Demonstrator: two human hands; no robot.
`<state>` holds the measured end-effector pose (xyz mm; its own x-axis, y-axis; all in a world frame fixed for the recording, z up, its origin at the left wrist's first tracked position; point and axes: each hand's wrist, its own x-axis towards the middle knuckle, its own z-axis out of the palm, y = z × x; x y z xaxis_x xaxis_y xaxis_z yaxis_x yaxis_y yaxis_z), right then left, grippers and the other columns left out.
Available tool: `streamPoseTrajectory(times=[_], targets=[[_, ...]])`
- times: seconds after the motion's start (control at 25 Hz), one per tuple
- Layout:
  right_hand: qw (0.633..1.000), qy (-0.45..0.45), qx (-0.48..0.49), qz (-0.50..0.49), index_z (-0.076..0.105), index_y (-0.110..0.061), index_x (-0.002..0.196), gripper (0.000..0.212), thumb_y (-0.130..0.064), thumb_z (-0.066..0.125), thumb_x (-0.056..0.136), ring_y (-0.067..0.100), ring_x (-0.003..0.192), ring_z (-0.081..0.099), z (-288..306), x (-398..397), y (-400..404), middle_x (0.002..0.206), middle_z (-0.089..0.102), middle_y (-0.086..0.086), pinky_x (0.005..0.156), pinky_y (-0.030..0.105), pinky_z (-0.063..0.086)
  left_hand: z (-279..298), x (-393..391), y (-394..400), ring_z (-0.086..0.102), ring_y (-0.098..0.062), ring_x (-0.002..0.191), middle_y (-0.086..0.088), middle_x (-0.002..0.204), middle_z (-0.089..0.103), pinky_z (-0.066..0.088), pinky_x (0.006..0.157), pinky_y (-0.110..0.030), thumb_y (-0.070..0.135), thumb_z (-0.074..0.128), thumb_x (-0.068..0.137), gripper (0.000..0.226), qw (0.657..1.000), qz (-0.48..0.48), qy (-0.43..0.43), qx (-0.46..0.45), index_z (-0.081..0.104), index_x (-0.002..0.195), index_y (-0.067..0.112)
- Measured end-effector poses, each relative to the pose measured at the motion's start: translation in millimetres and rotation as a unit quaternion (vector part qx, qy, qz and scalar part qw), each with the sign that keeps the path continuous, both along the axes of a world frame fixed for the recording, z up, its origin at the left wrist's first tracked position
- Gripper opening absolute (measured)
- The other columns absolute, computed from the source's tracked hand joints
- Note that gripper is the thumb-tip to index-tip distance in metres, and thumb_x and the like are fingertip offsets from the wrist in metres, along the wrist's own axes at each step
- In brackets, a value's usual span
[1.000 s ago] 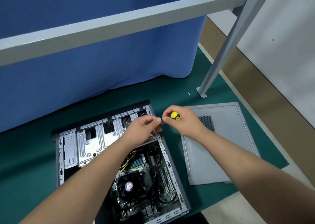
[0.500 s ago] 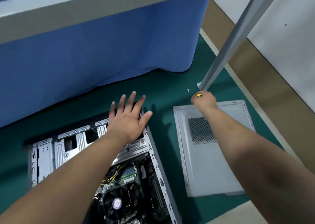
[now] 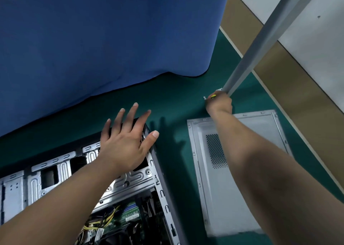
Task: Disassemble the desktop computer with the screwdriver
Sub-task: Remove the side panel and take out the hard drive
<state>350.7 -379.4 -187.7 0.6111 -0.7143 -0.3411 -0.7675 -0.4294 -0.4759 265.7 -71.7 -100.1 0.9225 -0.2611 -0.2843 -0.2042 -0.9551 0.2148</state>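
Note:
The open desktop computer case [image 3: 55, 172] lies on its side at lower left, with its drive cage, cables and motherboard exposed. My left hand [image 3: 128, 140] rests flat on the case's far right corner, fingers spread. My right hand [image 3: 219, 105] is stretched out to the far side of the mat and grips the yellow-handled screwdriver [image 3: 213, 96]; only the handle's tip shows. Small loose screws [image 3: 204, 97] lie on the mat right beside that hand.
The removed grey side panel [image 3: 260, 170] lies on the green mat [image 3: 173, 99] right of the case, under my right forearm. A grey metal frame leg [image 3: 260, 45] stands just beyond my right hand. A blue cloth [image 3: 102, 40] hangs behind.
My hands have parted from above the case's corner. The right one carried the screwdriver out to the frame leg's foot. The left one opened and settled flat on the case.

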Motion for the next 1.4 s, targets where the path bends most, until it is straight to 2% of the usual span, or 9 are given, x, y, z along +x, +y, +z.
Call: streamPoseTrajectory(times=[0.36, 0.48, 0.6, 0.76, 0.84, 0.92, 1.04, 1.24, 1.4], targets=[[0.984, -0.130, 0.118, -0.021, 0.069, -0.018, 0.100, 0.015, -0.029, 0.069, 0.090, 0.025, 0.079, 0.060, 60, -42, -10, 0.089, 0.066, 0.004, 0.070, 0.035, 0.052, 2, 4, 2, -0.023, -0.006, 0.152, 0.029, 0.163, -0.023, -0.011, 0.122, -0.043, 0.088, 0.001, 0.080, 0.073, 0.999, 0.000, 0.042, -0.014, -0.008, 0.149, 0.063], [0.910, -0.222, 0.339, -0.087, 0.060, -0.012, 0.091, 0.006, -0.013, 0.066, 0.092, 0.016, 0.058, 0.051, 112, -66, 10, 0.073, 0.056, 0.005, 0.052, 0.031, 0.045, 13, 4, 2, -0.025, -0.005, 0.152, 0.028, 0.163, -0.024, -0.012, 0.122, -0.042, 0.084, 0.016, 0.086, 0.067, 0.997, -0.008, 0.074, -0.033, -0.001, 0.149, 0.067], [0.824, -0.277, 0.482, -0.107, 0.056, -0.009, 0.093, 0.015, 0.004, 0.051, 0.090, 0.016, 0.059, 0.050, 161, -83, 43, 0.072, 0.051, 0.006, 0.053, 0.030, 0.042, 26, -17, -8, -0.023, -0.005, 0.152, 0.026, 0.166, -0.010, -0.020, 0.119, -0.044, 0.072, 0.035, 0.097, 0.053, 0.992, -0.020, 0.059, -0.107, 0.031, 0.148, 0.061], [0.768, -0.309, 0.554, -0.092, 0.056, -0.008, 0.096, 0.020, 0.009, 0.047, 0.089, 0.019, 0.064, 0.053, 204, -103, 89, 0.078, 0.053, 0.008, 0.057, 0.032, 0.045, 43, -82, -29, 0.026, 0.001, 0.148, 0.025, 0.141, 0.057, 0.020, 0.119, -0.037, 0.058, 0.043, 0.099, 0.042, 0.945, -0.026, 0.039, -0.325, 0.064, 0.130, 0.038], [0.755, -0.320, 0.568, -0.070, 0.056, -0.008, 0.100, 0.019, 0.007, 0.050, 0.092, 0.021, 0.070, 0.058, 218, -114, 111, 0.086, 0.056, 0.010, 0.061, 0.034, 0.049, 52, -105, -27, 0.061, 0.008, 0.101, 0.025, 0.102, 0.072, 0.046, 0.086, -0.025, 0.045, 0.044, 0.107, 0.025, 0.921, 0.018, 0.035, -0.387, 0.066, 0.115, 0.038], [0.802, -0.304, 0.514, -0.003, 0.053, -0.015, 0.113, 0.022, 0.000, 0.056, 0.097, 0.024, 0.079, 0.068, 225, -124, 129, 0.097, 0.059, 0.012, 0.072, 0.038, 0.058, 57, -116, -18, 0.061, -0.001, 0.062, 0.018, 0.078, 0.071, 0.038, 0.055, -0.016, 0.040, 0.039, 0.109, 0.022, 0.913, 0.052, 0.027, -0.403, 0.060, 0.101, 0.038], [0.919, -0.204, 0.290, 0.173, 0.040, -0.044, 0.122, 0.046, -0.023, 0.068, 0.093, 0.029, 0.091, 0.074, 225, -151, 149, 0.104, 0.059, 0.008, 0.077, 0.048, 0.063, 57, -130, 7, 0.058, -0.008, 0.060, 0.009, 0.071, 0.065, 0.039, 0.051, -0.023, 0.039, 0.037, 0.109, 0.021, 0.925, 0.074, -0.020, -0.371, 0.051, 0.093, 0.034], [0.907, -0.201, 0.294, 0.225, 0.037, -0.049, 0.112, 0.058, -0.010, 0.073, 0.089, 0.027, 0.079, 0.077, 225, -191, 173, 0.105, 0.057, 0.016, 0.067, 0.042, 0.065, 46, -154, 47, 0.064, -0.009, 0.095, 0.014, 0.096, 0.071, 0.052, 0.084, -0.038, 0.043, 0.045, 0.106, 0.025, 0.943, 0.033, -0.097, -0.316, 0.067, 0.110, 0.031], [0.913, -0.252, 0.189, 0.260, 0.032, -0.052, 0.112, 0.056, -0.014, 0.069, 0.093, 0.019, 0.077, 0.074, 226, -195, 176, 0.098, 0.064, 0.011, 0.067, 0.040, 0.065, 30, -143, 81, 0.024, -0.016, 0.154, 0.010, 0.161, 0.039, 0.017, 0.126, -0.044, 0.052, 0.040, 0.106, 0.043, 0.978, 0.036, -0.088, -0.187, 0.052, 0.145, 0.040]])
